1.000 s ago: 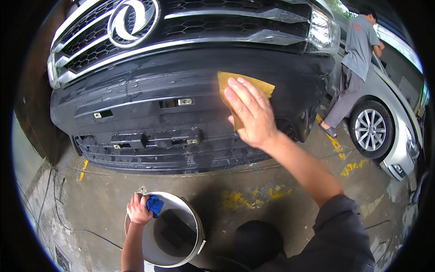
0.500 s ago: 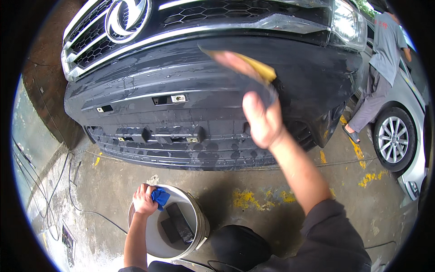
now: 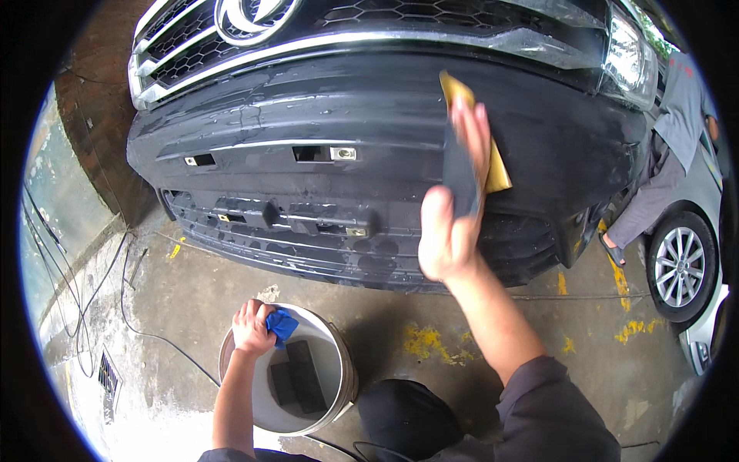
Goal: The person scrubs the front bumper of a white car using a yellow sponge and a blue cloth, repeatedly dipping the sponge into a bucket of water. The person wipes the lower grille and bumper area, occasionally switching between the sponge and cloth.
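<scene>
My right hand (image 3: pixel 453 250) is raised over the right part of the dark car bumper (image 3: pixel 385 181). It grips a bent sheet of sandpaper (image 3: pixel 464 171), dark grey on one face and yellow on the other, between thumb and fingers. Whether the sheet touches the bumper is hard to tell. Lower left, my left hand (image 3: pixel 252 327) rests on the far left rim of a whitish bucket (image 3: pixel 345 350). Bunched in its fingers is a blue cloth (image 3: pixel 282 326). Dark rectangular blocks (image 3: pixel 306 379) lie inside the bucket.
Above the bumper are the chrome grille (image 3: pixel 385 40) and a headlight (image 3: pixel 625 54). A person (image 3: pixel 681 115) in grey stands at the right beside a light-coloured car (image 3: pixel 704 181). Black cables (image 3: pixel 165 346) run over the wet floor at left, near a drain grate (image 3: pixel 108 375).
My right hand has swung from tilting leftward to pointing upward, with the sandpaper turning along with it. The left hand stays at the bucket rim. The whole view has shifted slightly.
</scene>
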A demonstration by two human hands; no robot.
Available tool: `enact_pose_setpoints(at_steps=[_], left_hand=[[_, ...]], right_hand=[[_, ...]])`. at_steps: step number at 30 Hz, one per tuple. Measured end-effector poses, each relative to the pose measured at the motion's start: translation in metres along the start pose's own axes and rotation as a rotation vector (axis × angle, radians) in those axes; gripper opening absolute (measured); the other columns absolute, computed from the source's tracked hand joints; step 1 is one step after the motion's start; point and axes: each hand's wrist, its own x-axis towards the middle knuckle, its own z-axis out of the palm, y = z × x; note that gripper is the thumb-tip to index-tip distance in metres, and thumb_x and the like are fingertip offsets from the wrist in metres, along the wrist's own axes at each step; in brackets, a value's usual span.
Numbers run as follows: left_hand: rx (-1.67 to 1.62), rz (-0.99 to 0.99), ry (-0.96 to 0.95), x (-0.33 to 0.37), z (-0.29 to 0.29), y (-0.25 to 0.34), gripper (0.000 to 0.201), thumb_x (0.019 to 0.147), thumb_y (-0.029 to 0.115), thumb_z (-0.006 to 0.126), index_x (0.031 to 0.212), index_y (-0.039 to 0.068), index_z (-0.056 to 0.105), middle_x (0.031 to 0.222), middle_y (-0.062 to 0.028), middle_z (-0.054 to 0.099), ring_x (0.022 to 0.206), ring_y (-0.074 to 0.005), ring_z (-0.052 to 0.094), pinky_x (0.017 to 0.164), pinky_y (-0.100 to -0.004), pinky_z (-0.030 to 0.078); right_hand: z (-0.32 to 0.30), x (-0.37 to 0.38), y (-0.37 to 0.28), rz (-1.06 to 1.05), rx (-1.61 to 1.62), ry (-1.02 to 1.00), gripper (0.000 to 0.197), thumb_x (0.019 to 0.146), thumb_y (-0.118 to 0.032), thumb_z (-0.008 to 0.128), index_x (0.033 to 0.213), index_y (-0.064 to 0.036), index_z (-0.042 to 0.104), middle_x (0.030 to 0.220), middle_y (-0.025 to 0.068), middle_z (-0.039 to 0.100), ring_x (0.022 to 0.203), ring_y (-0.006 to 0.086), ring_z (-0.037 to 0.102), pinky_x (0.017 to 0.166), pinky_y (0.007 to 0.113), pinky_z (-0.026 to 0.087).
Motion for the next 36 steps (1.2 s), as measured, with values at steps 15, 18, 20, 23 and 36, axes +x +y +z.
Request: enact_pose_setpoints(at_steps=[15, 18, 20, 23, 36], left_hand=[[0.041, -0.033, -0.034, -0.007, -0.012, -0.008, 0.051, 0.063, 0.018, 0.075, 0.113, 0.023, 0.067, 0.113, -0.0113, 0.059, 0.11, -0.0353, 0.06, 0.093, -0.0494, 0.049], [0.002, -0.019, -0.047, -0.004, 0.003, -0.003, 0.053, 0.062, 0.019, 0.076, 0.115, 0.023, 0.066, 0.113, -0.0111, 0.059, 0.111, -0.0353, 0.06, 0.093, -0.0495, 0.048], [0.035, -0.035, -0.052, -0.008, -0.003, -0.006, 0.053, 0.063, 0.019, 0.076, 0.114, 0.022, 0.067, 0.112, -0.011, 0.059, 0.11, -0.0354, 0.06, 0.093, -0.0494, 0.048], [0.086, -0.046, -0.039, -0.011, -0.013, -0.006, 0.052, 0.063, 0.02, 0.076, 0.114, 0.022, 0.067, 0.112, -0.0107, 0.06, 0.109, -0.0358, 0.061, 0.093, -0.0495, 0.048], [-0.026, -0.016, -0.044, -0.005, 0.004, -0.007, 0.052, 0.066, 0.014, 0.07, 0.117, 0.02, 0.066, 0.118, -0.013, 0.06, 0.117, -0.0372, 0.059, 0.099, -0.0507, 0.047]], right_hand=[[0.014, 0.029, -0.001, -0.056, -0.025, 0.102, 0.053, 0.112, -0.033, 0.048, 0.143, 0.0088, 0.059, 0.15, 0.0217, 0.059, 0.15, 0.0409, 0.044, 0.128, 0.05, 0.026], [0.023, -0.015, -0.003, -0.025, -0.068, 0.111, 0.059, 0.113, -0.036, 0.044, 0.149, 0.0102, 0.052, 0.159, 0.0247, 0.049, 0.154, 0.0423, 0.038, 0.129, 0.051, 0.023], [0.021, 0.008, -0.008, -0.003, -0.03, 0.108, 0.057, 0.112, -0.034, 0.046, 0.148, 0.0105, 0.053, 0.156, 0.0237, 0.053, 0.151, 0.0392, 0.043, 0.128, 0.05, 0.027], [0.017, 0.027, 0.002, -0.066, -0.069, 0.161, 0.055, 0.112, -0.034, 0.047, 0.139, 0.0111, 0.063, 0.151, 0.0212, 0.059, 0.151, 0.0372, 0.044, 0.128, 0.049, 0.027], [0.002, -0.008, -0.009, -0.023, -0.114, 0.028, 0.052, 0.108, -0.032, 0.055, 0.138, 0.0094, 0.065, 0.156, 0.0176, 0.056, 0.151, 0.0379, 0.044, 0.13, 0.052, 0.026]])
